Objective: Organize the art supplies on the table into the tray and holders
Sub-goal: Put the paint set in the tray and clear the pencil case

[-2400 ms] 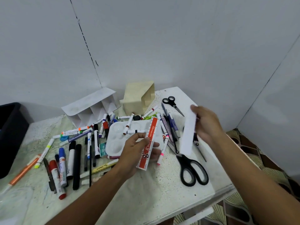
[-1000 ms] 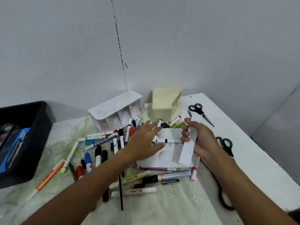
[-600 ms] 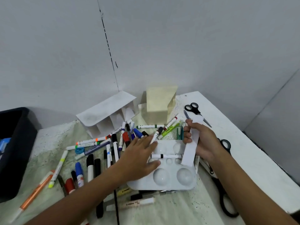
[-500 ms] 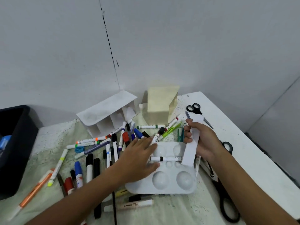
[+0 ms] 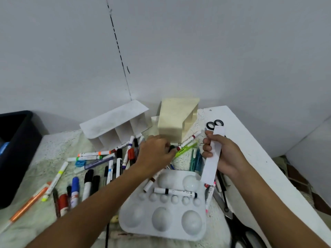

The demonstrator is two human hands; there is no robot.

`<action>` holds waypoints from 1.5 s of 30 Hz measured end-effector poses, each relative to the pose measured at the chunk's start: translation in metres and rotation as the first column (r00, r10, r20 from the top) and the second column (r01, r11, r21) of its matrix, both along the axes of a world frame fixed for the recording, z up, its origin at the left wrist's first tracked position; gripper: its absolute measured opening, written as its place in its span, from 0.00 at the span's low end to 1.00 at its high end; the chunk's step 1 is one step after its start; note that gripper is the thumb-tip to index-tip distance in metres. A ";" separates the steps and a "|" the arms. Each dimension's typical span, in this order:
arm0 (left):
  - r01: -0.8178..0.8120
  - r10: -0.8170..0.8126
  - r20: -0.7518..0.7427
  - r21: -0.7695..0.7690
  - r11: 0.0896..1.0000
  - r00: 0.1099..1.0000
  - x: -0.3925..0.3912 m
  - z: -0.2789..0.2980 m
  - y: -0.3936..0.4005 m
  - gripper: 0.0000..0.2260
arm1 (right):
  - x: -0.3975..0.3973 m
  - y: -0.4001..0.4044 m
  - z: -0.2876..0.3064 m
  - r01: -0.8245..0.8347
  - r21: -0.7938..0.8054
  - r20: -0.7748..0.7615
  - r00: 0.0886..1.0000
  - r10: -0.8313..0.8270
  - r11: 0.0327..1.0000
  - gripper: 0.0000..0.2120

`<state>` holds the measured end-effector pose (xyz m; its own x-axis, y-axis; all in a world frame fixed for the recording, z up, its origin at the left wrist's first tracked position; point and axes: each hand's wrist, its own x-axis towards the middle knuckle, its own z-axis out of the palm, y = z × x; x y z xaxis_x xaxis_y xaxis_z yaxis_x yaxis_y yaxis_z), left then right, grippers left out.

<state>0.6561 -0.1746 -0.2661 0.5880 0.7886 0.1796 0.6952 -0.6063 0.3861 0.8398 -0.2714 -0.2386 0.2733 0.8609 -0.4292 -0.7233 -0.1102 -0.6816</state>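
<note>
My left hand [image 5: 154,153] reaches past the white paint palette [image 5: 161,222] into the markers in front of the beige holder [image 5: 173,120]. Its fingertips curl on a black marker cap [image 5: 172,149]. My right hand [image 5: 228,155] grips a long white flat box [image 5: 213,158], held upright at the palette's right corner. A white marker with black ends [image 5: 175,191] lies across the palette wells. Several loose markers [image 5: 89,183] are scattered left of my arm. The white divided holder [image 5: 114,122] lies tipped at the back.
A black bin [image 5: 16,149] stands at the left edge of the table. Small black scissors [image 5: 215,123] lie behind the white box, and large black scissors [image 5: 240,233] lie at the front right. The wall is close behind the holders.
My left hand has left the palette and moved back to the markers by the beige holder. The right hand keeps its hold on the white box.
</note>
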 end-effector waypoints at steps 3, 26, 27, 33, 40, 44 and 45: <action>-0.093 0.090 -0.111 -0.020 0.995 0.990 0.016 -0.002 0.006 0.16 | 0.009 -0.001 0.000 0.014 -0.010 0.003 1.000 -0.014 1.000 0.05; -0.017 0.038 0.403 -0.055 0.998 0.914 -0.064 0.036 -0.037 0.07 | -0.091 0.005 0.003 -0.291 0.023 -0.265 0.921 0.286 0.957 0.04; -0.055 0.051 0.326 0.002 0.999 0.944 -0.078 0.030 -0.034 0.10 | -0.094 0.007 0.004 -0.287 0.007 -0.248 0.927 0.280 0.958 0.01; -0.005 -0.045 -0.333 -0.150 0.989 0.942 -0.157 -0.010 -0.040 0.35 | -0.110 0.018 0.004 -0.269 -0.026 -0.220 0.941 0.257 0.963 0.05; -0.018 -0.033 -0.434 -0.112 0.994 0.900 -0.151 -0.022 -0.059 0.32 | -0.139 0.028 -0.002 -0.378 -0.040 -0.168 0.915 0.367 0.925 0.06; -0.037 0.017 -0.280 -0.066 0.997 0.960 -0.156 -0.027 -0.061 0.30 | -0.144 0.032 -0.002 -0.385 -0.036 -0.151 0.914 0.376 0.922 0.05; -0.065 0.051 -0.231 -0.055 0.996 0.972 -0.161 -0.027 -0.060 0.30 | -0.143 0.033 -0.002 -0.380 -0.038 -0.154 0.916 0.370 0.924 0.05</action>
<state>0.4955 -0.2348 -0.2931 0.5610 0.8278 -0.0043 0.8025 -0.5427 0.2478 0.6965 -0.2384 -0.2408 -0.1321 0.8565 -0.4989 -0.7082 -0.4337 -0.5570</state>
